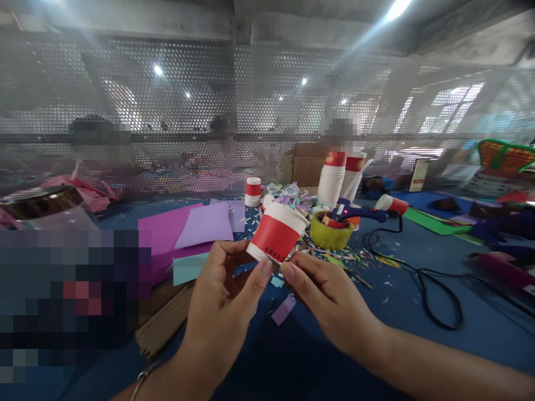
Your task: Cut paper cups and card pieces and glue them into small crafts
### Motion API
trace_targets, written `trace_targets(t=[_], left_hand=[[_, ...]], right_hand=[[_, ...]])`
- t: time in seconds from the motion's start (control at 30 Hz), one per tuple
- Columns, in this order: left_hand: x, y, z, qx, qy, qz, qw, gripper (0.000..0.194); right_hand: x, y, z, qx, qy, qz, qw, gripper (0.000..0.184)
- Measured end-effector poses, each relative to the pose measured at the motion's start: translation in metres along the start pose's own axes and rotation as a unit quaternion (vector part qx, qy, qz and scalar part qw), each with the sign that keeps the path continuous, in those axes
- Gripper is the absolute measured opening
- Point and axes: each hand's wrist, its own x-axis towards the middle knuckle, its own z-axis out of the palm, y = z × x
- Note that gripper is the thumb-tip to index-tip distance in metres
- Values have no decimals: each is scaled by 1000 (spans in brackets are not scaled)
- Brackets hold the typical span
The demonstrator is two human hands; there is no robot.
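A red and white paper cup (279,233) is held up in front of me, tilted, with its rim towards the upper right. My left hand (228,295) is closed on it, fingers behind and thumb at the lower edge. At the base's right side, the thumb and fingers of my right hand (320,284) are pinched together against the cup; anything small between them is hidden. Beyond the cup, a glue gun (355,210) rests on a roll of yellow-green tape (330,231). A small purple paper strip (284,309) lies below my hands.
Purple paper sheets (161,234) and corrugated cardboard strips (163,323) lie left. Stacked paper cups (331,184) stand behind, beside a cardboard box (307,167). A black cable (422,275) loops across the right. Paper scraps (346,257) litter the blue table (401,334). Another person is at the left.
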Motion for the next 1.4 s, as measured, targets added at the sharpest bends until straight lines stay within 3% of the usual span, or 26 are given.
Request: trace_targets(t=[1.4], left_hand=[[2, -6, -2, -64, -5, -73, 995, 35]], right_hand=[[1, 4, -2, -58, 1, -8, 998, 36]])
